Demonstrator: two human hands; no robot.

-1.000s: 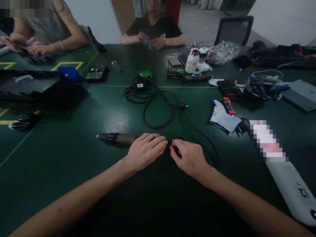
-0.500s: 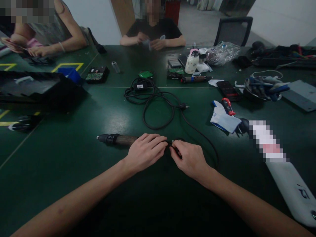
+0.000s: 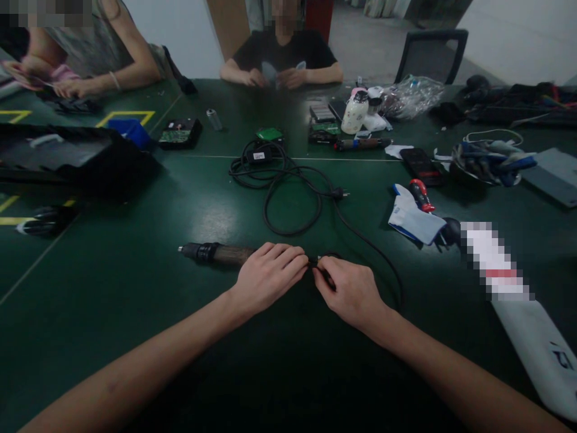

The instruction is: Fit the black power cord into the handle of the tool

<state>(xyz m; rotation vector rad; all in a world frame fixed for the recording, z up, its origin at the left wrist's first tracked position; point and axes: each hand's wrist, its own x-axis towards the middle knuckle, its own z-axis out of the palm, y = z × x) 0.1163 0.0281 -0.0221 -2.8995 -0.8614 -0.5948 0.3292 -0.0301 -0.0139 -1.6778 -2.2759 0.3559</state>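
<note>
Looks like cable-end work at the electric screwdriver (image 3: 232,254), lying toward 9 o'clock. Left hand (image 3: 270,273) grips its rear from above, thumb hidden; right hand (image 3: 351,285) pinches the cable end (image 3: 314,263). Next move likely needs both held aligned. Looped power cord (image 3: 293,233) at 12 could snag; work glove (image 3: 415,219) at 2, clear.

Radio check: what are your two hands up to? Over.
Left hand holding electric screwdriver. Right hand at its rear end, grip partly hidden. Black cable looped beyond both hands.

the near-left tabletop (image 3: 112,267) leaves passing room, but a looped cable (image 3: 288,234) (plug (image 3: 339,193) included) obstructs the middle.
</note>
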